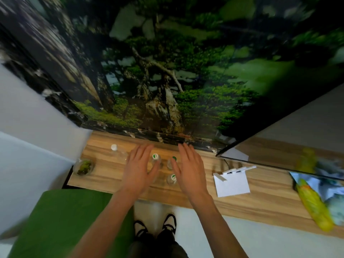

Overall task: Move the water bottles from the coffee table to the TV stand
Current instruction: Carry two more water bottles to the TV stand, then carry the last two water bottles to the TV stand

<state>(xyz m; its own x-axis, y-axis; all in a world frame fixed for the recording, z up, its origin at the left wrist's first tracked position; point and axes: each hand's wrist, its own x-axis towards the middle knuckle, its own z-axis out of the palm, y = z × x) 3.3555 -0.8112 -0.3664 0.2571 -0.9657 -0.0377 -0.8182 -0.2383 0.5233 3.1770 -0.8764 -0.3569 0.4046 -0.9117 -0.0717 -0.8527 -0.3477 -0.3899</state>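
Several clear water bottles stand upright on the wooden TV stand (260, 200), seen from above. Three have green-marked caps: one (156, 157) beside my left hand's fingers, one (173, 159) further right, one (172, 178) nearer me. A white-capped bottle (114, 147) stands to the left. My left hand (138, 169) hovers flat and open left of the green-capped bottles. My right hand (189, 168) is flat and open to their right. Neither hand holds anything. The coffee table is out of view.
A large TV screen (167, 71) showing a forest stands at the back of the stand. A small glass bowl of moss (84, 167) sits at the left end. White folded paper (232, 181) and a colourful picture (320, 194) lie right. A green cushion (61, 220) is near my left.
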